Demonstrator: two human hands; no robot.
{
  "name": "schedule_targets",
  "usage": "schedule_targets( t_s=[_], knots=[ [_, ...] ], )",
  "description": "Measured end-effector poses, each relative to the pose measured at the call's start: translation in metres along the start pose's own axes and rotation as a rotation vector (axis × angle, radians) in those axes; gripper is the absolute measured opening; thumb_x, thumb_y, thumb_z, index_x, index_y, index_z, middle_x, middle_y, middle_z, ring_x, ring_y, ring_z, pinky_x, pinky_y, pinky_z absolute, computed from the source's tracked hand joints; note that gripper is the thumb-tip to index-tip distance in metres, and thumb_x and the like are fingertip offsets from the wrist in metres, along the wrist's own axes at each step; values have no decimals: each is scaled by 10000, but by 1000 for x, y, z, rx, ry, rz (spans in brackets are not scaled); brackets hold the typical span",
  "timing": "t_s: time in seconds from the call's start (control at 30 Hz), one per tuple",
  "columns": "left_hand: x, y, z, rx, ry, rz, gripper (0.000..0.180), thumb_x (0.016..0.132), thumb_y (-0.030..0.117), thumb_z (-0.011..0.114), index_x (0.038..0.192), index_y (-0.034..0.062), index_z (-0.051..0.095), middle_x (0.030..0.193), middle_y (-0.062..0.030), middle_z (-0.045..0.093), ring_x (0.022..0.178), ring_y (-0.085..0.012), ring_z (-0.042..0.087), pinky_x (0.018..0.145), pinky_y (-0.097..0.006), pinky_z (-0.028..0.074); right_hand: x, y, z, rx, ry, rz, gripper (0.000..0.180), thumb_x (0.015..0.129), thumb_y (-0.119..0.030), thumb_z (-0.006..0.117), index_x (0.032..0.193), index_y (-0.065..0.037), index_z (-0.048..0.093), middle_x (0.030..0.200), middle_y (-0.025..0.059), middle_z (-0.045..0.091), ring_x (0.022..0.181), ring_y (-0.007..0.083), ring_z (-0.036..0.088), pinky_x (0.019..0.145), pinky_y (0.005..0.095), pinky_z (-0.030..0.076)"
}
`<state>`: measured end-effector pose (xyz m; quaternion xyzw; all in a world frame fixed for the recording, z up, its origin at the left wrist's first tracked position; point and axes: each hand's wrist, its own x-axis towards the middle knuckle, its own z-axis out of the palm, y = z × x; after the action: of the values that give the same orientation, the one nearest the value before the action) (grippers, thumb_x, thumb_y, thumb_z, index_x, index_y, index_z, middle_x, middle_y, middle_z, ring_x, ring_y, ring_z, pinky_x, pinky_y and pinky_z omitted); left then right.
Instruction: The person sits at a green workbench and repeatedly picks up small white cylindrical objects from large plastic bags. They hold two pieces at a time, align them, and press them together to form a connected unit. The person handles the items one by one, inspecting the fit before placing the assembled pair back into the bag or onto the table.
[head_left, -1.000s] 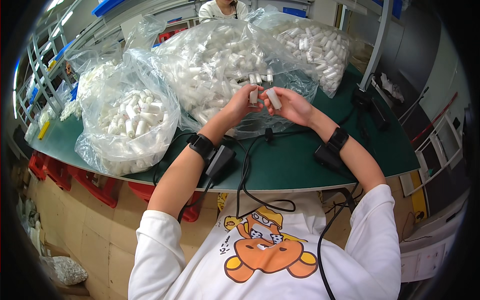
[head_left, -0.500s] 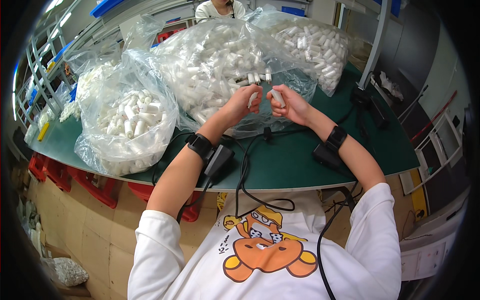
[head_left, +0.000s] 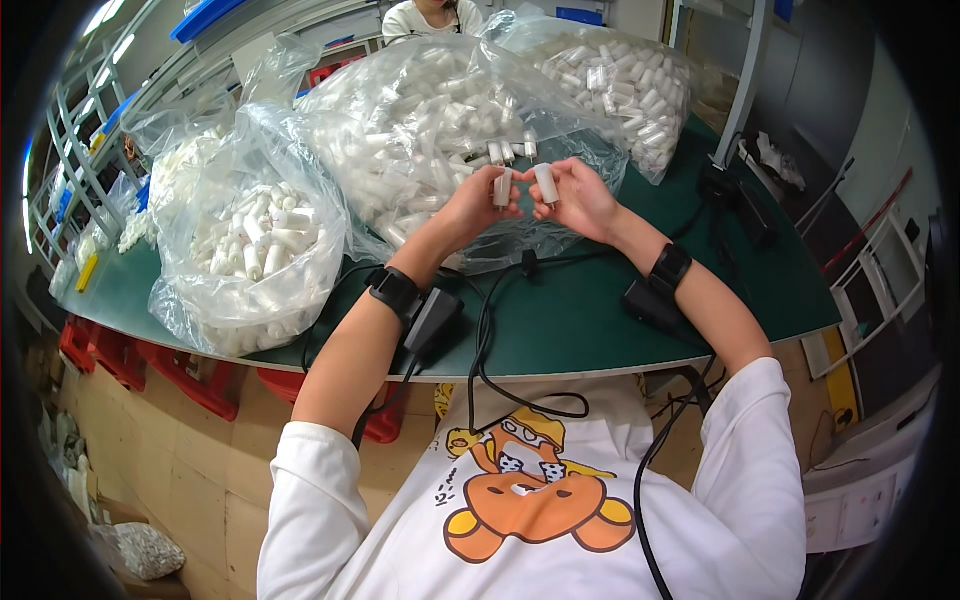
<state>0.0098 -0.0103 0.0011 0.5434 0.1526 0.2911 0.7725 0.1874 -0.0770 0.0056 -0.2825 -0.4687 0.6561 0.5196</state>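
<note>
My left hand [head_left: 478, 205] is closed around a small white cylinder [head_left: 502, 188], held upright between thumb and fingers. Close beside it, my right hand [head_left: 583, 200] grips another white cylinder [head_left: 546, 184], tilted slightly, with a thin pin at its lower end. The fingertips of both hands nearly meet. Just beyond them, several similar cylinders [head_left: 512, 152] show at the edge of a large clear plastic bag [head_left: 400, 130] filled with white pieces. Part of the bag's loose film lies beneath my hands.
An open clear bag [head_left: 330, 290] of white cylinders stands at the left of the green table [head_left: 560, 345]. Another full bag [head_left: 640, 110] is at the back right. Black cables [head_left: 485, 330] run across the table's front. A person [head_left: 435, 18] is at the far side.
Both hands have turned so that the cylinders show more fully and stand more upright. My right hand has shifted slightly left and its fingers have loosened a little.
</note>
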Motion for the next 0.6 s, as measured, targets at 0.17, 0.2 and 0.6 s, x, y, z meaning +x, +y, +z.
schedule_targets(
  t_s=[0.17, 0.2, 0.6],
  knots=[
    [2, -7, 1, 81, 40, 125, 240, 934, 273, 447, 1004, 44, 432, 853, -41, 508, 719, -160, 505, 757, -309, 447, 0, 1, -2, -83, 42, -33, 161, 902, -196, 443, 931, -39, 462, 841, 69, 552, 732, 171, 537, 695, 316, 428],
    [1, -7, 1, 101, 49, 135, 257, 934, 283, 454, 1021, 45, 415, 864, -41, 512, 718, -160, 506, 744, -303, 446, -1, 1, 1, -103, 48, -46, 147, 900, -190, 453, 926, -45, 453, 852, 70, 558, 732, 169, 543, 693, 318, 430],
    [-1, 4, 0, 52, 18, -17, 289, 902, 366, 295, 772, 113, 346, 588, 13, 333, 483, -116, 313, 505, -298, 370, 0, -6, -6, -1, -88, 75, 237, 906, -274, 355, 907, -63, 463, 591, -5, 395, 453, 83, 331, 405, 220, 279]
  ],
)
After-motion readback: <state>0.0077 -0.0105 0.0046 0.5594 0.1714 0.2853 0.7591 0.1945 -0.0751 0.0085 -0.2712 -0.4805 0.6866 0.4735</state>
